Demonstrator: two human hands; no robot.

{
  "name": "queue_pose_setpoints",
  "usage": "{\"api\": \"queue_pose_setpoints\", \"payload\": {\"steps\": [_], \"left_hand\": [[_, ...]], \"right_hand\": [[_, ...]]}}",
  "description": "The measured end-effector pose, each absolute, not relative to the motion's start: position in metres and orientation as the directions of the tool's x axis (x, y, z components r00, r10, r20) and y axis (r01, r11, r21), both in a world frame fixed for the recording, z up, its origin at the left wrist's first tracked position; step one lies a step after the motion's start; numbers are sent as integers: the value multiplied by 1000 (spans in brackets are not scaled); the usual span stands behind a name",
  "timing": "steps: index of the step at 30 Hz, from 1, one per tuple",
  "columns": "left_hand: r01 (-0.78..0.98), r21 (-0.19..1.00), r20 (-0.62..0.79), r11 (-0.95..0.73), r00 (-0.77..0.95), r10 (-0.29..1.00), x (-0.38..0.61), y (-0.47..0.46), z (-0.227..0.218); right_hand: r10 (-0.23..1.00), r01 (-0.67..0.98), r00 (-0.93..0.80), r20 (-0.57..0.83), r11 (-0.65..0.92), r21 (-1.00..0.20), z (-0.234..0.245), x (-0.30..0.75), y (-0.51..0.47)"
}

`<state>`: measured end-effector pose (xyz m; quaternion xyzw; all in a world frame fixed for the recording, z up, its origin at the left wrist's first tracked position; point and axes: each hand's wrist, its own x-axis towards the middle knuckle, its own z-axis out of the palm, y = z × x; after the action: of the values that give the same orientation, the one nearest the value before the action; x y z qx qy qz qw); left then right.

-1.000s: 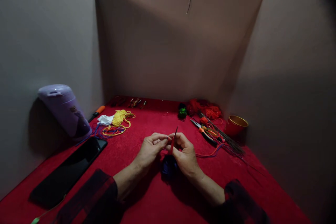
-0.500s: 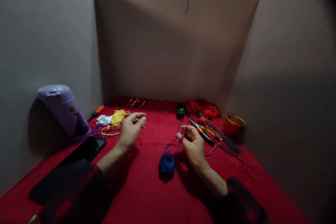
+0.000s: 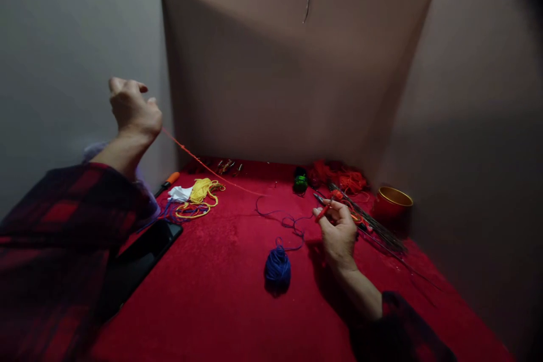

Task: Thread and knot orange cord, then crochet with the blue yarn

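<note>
My left hand is raised high at the left, in front of the grey side panel. Its fingers are curled closed on a strand of orange-red yarn, which slants down toward the right and fades from sight against the red cloth. Low on the right, my right hand pinches a small slim red piece between thumb and fingers; its exact kind is unclear. Left of this hand lies a ball of blue yarn, with its loose dark tail looping over the cloth.
Yellow yarn, a white scrap, an orange-handled tool and a black phone lie left. Behind my left arm stands a purple container. At right are green yarn, red yarn, thin rods and a red-gold cup.
My left hand has swept up and left, drawing the orange-red strand out long. My right hand has shifted slightly right, still holding the red piece. The view has moved a little.
</note>
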<state>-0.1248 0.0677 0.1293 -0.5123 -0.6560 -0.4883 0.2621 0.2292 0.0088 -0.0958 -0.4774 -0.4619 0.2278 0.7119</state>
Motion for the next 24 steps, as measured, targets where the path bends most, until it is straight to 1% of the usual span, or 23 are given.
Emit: {"api": "queue_pose_setpoints", "payload": {"steps": [6, 9, 11, 12, 13, 15, 16, 17, 19, 21, 24], "left_hand": [[958, 286, 878, 27, -273, 394, -133, 68, 161], [970, 245, 888, 11, -229, 398, -130, 73, 170], [969, 244, 872, 47, -240, 427, -128, 80, 171], [964, 247, 834, 100, -264, 484, -127, 85, 170], [955, 245, 766, 165, -295, 571, -126, 89, 168], [945, 206, 548, 254, -327, 770, -125, 97, 159], [950, 182, 420, 255, -309, 854, -125, 99, 152], [957, 173, 314, 232, -277, 908, -124, 101, 145], [967, 182, 178, 177, -209, 962, -122, 101, 131], [974, 182, 125, 137, -161, 979, -120, 100, 120], [982, 167, 182, 92, -122, 976, -111, 99, 109]], "right_hand": [[729, 127, 537, 426, 429, -894, -97, 236, 13], [724, 135, 551, 416, 414, -900, -97, 237, 14], [723, 140, 555, 411, 406, -903, -96, 238, 14], [725, 139, 553, 410, 405, -904, -96, 237, 13], [728, 134, 547, 413, 410, -902, -96, 237, 13], [732, 122, 532, 425, 431, -894, -97, 236, 12], [734, 119, 523, 434, 441, -890, -97, 236, 12], [737, 119, 513, 441, 447, -886, -97, 235, 12], [746, 119, 491, 450, 454, -883, -97, 233, 11], [757, 121, 464, 461, 461, -879, -97, 231, 10], [769, 138, 406, 493, 482, -865, -95, 228, 6]]}}
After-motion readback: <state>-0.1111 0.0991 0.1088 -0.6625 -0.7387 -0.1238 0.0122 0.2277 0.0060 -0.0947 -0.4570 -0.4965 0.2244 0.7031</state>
